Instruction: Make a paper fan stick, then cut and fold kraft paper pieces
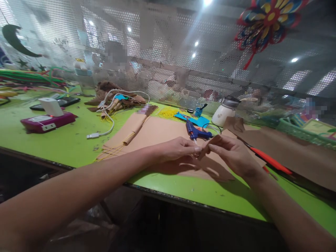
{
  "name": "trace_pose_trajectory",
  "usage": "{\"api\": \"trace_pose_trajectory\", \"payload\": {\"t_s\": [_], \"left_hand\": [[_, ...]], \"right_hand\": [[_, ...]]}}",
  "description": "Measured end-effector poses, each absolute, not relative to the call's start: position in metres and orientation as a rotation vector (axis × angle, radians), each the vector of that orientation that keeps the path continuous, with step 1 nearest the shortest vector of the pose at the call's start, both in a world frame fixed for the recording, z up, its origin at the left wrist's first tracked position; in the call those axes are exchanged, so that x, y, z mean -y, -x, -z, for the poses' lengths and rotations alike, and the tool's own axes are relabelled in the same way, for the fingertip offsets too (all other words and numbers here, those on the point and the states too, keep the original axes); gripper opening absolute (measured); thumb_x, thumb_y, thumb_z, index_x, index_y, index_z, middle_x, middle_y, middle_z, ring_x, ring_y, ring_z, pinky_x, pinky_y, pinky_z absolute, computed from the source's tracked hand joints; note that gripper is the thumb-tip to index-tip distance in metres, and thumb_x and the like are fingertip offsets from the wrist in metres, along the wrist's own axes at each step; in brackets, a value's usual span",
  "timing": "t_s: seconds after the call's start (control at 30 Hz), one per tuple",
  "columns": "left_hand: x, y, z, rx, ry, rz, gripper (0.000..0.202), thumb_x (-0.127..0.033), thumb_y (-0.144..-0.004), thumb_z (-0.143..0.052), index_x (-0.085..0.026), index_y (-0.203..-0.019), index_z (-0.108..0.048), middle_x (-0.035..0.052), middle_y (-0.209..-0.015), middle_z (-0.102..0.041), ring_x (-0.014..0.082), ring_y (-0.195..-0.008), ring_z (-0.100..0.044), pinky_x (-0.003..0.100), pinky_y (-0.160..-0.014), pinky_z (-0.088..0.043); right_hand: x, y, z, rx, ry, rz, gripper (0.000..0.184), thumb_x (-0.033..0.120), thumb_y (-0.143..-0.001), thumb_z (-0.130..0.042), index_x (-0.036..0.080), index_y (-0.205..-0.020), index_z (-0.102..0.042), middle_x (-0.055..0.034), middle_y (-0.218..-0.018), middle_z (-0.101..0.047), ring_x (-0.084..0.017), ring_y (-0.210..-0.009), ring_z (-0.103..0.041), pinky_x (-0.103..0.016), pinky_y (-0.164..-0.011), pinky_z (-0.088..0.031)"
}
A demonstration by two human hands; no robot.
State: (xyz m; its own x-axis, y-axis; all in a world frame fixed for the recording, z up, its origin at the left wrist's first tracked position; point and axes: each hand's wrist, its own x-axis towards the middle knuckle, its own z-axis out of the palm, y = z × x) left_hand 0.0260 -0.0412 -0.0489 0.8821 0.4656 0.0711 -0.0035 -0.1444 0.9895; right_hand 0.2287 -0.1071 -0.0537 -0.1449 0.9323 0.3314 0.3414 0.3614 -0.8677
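Observation:
Both my hands meet above a large brown paper sheet (pixel 162 131) on the green table (pixel 65 140). My left hand (pixel 178 148) and my right hand (pixel 232 154) each pinch a small folded piece of brown paper (pixel 210 142) between fingertips. Just behind them lies a blue glue gun (pixel 194 132), its nozzle pointing toward my fingers. Left of my hands rest rolled brown paper strips (pixel 132 131) with thin yellow strands (pixel 111 151).
A white USB cable (pixel 105 131), a magenta box (pixel 48 122) with a white charger, and a phone (pixel 63 101) sit at the left. A white jug (pixel 224 112), cyan paper (pixel 195 120), orange scissors (pixel 270 161), more brown sheets (pixel 296 154) and a green basket (pixel 301 131) are at the right. A perforated screen stands behind.

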Motion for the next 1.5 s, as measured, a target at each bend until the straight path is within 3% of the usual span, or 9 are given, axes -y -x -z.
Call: {"api": "trace_pose_trajectory", "payload": {"t_s": [0.13,0.23,0.37,0.53,0.97,1.27,1.5], "left_hand": [[0.03,-0.028,0.043,-0.513,-1.922,-0.655,0.029,-0.035,-0.087,-0.047,-0.011,-0.084,-0.064,0.0039,-0.08,-0.062,0.0119,-0.074,-0.054,0.024,-0.068,-0.043],[0.026,-0.031,0.046,-0.47,-2.139,-0.743,0.027,-0.033,-0.085,-0.051,-0.012,-0.095,-0.064,0.0049,-0.089,-0.065,0.0129,-0.08,-0.056,0.024,-0.072,-0.042],[0.03,-0.032,0.057,-0.487,-2.351,-0.657,0.019,-0.026,-0.082,-0.053,-0.013,-0.089,-0.066,0.0035,-0.082,-0.067,0.0127,-0.073,-0.056,0.023,-0.066,-0.041],[0.027,-0.027,0.062,-0.599,-2.489,-0.57,0.016,-0.018,-0.078,-0.053,-0.013,-0.083,-0.067,0.0032,-0.074,-0.066,0.0123,-0.065,-0.054,0.023,-0.059,-0.037],[0.024,-0.027,0.059,-0.641,-2.653,-0.433,0.022,-0.023,-0.079,-0.051,-0.015,-0.087,-0.07,0.0064,-0.08,-0.066,0.0164,-0.07,-0.054,0.025,-0.061,-0.037],[0.025,-0.029,0.056,-0.643,-2.422,-0.334,0.021,-0.021,-0.072,-0.047,-0.013,-0.065,-0.065,-0.0009,-0.057,-0.052,0.0115,-0.055,-0.042,0.023,-0.05,-0.028],[0.028,-0.028,0.054,-0.584,-2.532,-0.406,0.015,-0.018,-0.07,-0.053,-0.013,-0.06,-0.064,-0.002,-0.051,-0.047,0.0101,-0.052,-0.04,0.023,-0.049,-0.026]], "right_hand": [[0.108,-0.227,0.048,1.873,1.355,-0.646,0.014,0.029,-0.081,-0.057,0.02,-0.086,-0.067,-0.0037,-0.083,-0.068,-0.019,-0.077,-0.061,-0.03,-0.068,-0.049],[0.107,-0.225,0.05,2.086,1.383,-0.489,0.019,0.026,-0.084,-0.051,0.024,-0.091,-0.069,-0.0024,-0.089,-0.07,-0.019,-0.08,-0.062,-0.03,-0.07,-0.048],[0.103,-0.224,0.057,2.228,1.394,-0.402,0.023,0.028,-0.086,-0.049,0.024,-0.096,-0.069,-0.0032,-0.093,-0.07,-0.019,-0.082,-0.061,-0.029,-0.071,-0.045],[0.103,-0.221,0.061,2.171,1.445,-0.404,0.019,0.028,-0.085,-0.051,0.021,-0.082,-0.069,-0.0025,-0.08,-0.068,-0.017,-0.072,-0.059,-0.027,-0.063,-0.043],[0.099,-0.219,0.069,2.193,1.316,-0.387,0.018,0.027,-0.085,-0.054,0.021,-0.082,-0.071,-0.007,-0.079,-0.065,-0.018,-0.072,-0.058,-0.031,-0.065,-0.045],[0.098,-0.223,0.066,2.161,1.363,-0.507,0.016,0.027,-0.082,-0.057,0.022,-0.078,-0.071,-0.0036,-0.076,-0.066,-0.017,-0.071,-0.059,-0.029,-0.065,-0.045],[0.096,-0.223,0.067,2.266,1.285,-0.429,0.017,0.029,-0.083,-0.055,0.022,-0.08,-0.071,-0.0045,-0.076,-0.066,-0.017,-0.071,-0.058,-0.029,-0.065,-0.046]]}}
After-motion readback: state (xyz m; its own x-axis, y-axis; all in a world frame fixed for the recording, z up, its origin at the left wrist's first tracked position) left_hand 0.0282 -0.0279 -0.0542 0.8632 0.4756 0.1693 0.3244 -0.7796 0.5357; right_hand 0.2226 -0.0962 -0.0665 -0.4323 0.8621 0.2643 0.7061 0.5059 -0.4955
